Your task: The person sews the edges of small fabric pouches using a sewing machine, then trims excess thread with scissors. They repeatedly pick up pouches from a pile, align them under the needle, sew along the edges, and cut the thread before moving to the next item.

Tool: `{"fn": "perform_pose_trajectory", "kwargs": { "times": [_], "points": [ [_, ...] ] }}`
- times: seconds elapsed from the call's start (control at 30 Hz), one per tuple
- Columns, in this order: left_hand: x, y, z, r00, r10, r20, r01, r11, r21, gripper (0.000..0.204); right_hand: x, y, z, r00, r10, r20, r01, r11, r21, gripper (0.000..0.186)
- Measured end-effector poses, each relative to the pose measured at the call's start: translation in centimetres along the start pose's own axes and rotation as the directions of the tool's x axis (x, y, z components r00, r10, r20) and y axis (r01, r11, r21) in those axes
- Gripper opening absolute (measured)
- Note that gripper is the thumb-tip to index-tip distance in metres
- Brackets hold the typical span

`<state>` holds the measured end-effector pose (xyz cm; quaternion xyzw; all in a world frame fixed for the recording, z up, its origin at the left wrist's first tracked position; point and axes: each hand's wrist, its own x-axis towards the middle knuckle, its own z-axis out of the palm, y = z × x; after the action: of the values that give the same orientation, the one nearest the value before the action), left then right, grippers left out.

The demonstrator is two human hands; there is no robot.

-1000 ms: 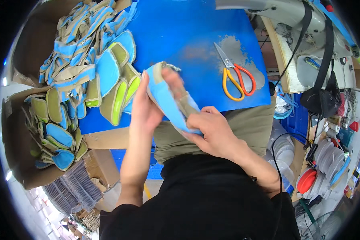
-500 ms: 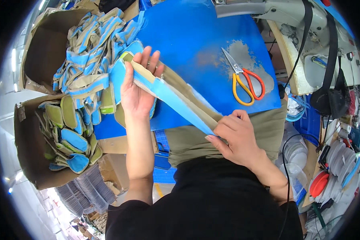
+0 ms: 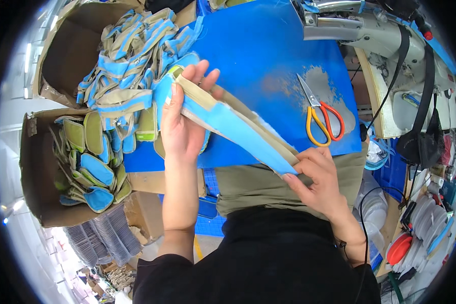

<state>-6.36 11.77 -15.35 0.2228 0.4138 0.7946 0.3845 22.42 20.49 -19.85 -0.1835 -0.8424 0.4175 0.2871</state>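
Observation:
A long folded fabric strip (image 3: 238,129), light blue and khaki, stretches slantwise between my two hands. My left hand (image 3: 183,134) is palm up at the strip's upper end, holding it between the thumb and the loosely curled fingers. At the lower right end, my right hand (image 3: 316,180) pinches the tapered tip between thumb and fingers. Scissors (image 3: 319,114) with one orange and one red handle lie slightly spread on the blue tabletop (image 3: 238,40), beyond my right hand. A heap of similar blue and khaki strips (image 3: 131,61) lies left of my left hand.
Two cardboard boxes stand at the left; the nearer box (image 3: 38,172) holds several green and blue padded pieces (image 3: 96,169). A sewing machine (image 3: 375,30) is at the far right. Stacked grey pieces (image 3: 104,238) sit below the boxes. Khaki cloth (image 3: 258,185) covers my lap.
The whole view has shifted slightly. The strip is still stretched between both hands, and my left thumb now lies closer against it. The scissors have stayed on the tabletop.

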Motion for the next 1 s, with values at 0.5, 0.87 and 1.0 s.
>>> {"fn": "perform_pose_trajectory", "kwargs": {
  "times": [0.5,0.87,1.0],
  "points": [
    [0.9,0.3,-2.3,0.976,-0.115,0.187,0.186,0.888,-0.420,0.048,0.9,-1.1,-0.1,0.998,-0.065,-0.011,0.065,0.997,0.029,0.018],
    [-6.3,-4.9,3.6,0.867,-0.486,0.109,0.491,0.871,-0.030,0.064,3.1,-0.5,2.3,0.999,-0.007,-0.034,0.014,0.980,0.200,0.018],
    [-5.5,-4.0,4.6,0.923,-0.384,-0.029,0.384,0.923,-0.013,0.055,3.3,-0.7,2.3,0.995,0.096,-0.038,-0.081,0.954,0.290,0.018]
  ]
}}
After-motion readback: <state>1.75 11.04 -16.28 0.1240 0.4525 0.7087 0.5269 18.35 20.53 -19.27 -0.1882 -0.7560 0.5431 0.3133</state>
